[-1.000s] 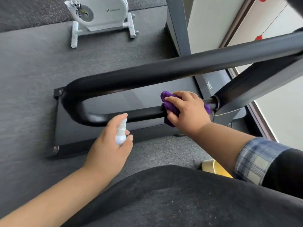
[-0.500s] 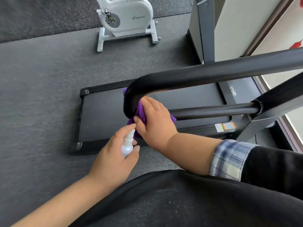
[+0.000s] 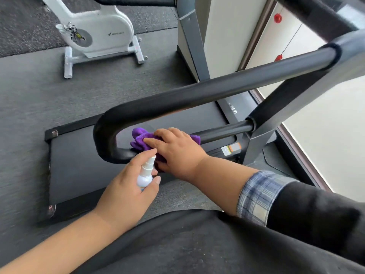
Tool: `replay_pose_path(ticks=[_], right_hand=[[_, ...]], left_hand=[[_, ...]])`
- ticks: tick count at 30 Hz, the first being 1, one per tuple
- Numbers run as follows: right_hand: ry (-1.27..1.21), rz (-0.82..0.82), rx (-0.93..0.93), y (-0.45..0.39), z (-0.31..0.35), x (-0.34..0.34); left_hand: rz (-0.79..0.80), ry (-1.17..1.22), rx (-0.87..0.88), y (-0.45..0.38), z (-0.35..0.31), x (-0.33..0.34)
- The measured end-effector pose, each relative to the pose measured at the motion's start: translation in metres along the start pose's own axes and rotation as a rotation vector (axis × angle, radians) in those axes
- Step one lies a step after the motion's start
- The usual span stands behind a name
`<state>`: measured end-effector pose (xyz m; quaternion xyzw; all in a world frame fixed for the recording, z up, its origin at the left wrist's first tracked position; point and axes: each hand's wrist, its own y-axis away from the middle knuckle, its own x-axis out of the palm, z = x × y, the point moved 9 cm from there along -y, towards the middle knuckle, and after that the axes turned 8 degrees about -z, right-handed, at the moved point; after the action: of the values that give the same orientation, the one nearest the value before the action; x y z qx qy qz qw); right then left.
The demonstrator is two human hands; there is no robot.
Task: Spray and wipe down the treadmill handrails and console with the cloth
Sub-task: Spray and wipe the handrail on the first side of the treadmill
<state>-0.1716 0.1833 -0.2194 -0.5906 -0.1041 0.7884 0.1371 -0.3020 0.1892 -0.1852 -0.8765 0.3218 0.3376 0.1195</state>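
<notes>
The right hand (image 3: 177,150) presses a crumpled purple microfibre cloth (image 3: 141,140) onto the lower bar of the black looped treadmill handrail (image 3: 197,91), just beside the handrail's rounded bend. Its fingers (image 3: 152,142) are curled over the cloth and wrap it against the bar, with purple fabric showing on both sides of the hand. The forearm wears a rolled blue plaid cuff (image 3: 256,196) under a black sleeve.

The left hand (image 3: 126,192) grips a small white spray bottle (image 3: 146,173) below the handrail's bend, its fingers closed round the bottle's body and the index finger lying along the nozzle top. The nozzle nearly touches the cloth; whether it does touch cannot be told.

Beneath the handrail lies the black treadmill deck (image 3: 83,167) on a grey carpeted floor (image 3: 29,107). Beyond the handrail's far side stands a white exercise bike (image 3: 98,34). To the handrail's right end, a grey upright post (image 3: 262,139) joins both bars.
</notes>
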Motion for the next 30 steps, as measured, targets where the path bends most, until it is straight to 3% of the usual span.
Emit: replay_pose_path(ticks=[10,20,24,30], right_hand=[[0.024,-0.017,0.131,0.050,-0.127,-0.047],[-0.014,-0.034,0.283,0.080,-0.196,-0.069],[-0.199,-0.161,0.386,0.075,-0.185,-0.077],[-0.484,-0.179,0.073,0.061,-0.068,-0.083]], left_hand=[[0.024,-0.001,-0.054,-0.011,-0.028,0.032],[-0.104,-0.076,-0.221,-0.010,-0.020,0.015],[-0.125,-0.161,-0.266,-0.009,-0.008,-0.003],[-0.106,-0.322,-0.242,-0.014,-0.002,-0.012]])
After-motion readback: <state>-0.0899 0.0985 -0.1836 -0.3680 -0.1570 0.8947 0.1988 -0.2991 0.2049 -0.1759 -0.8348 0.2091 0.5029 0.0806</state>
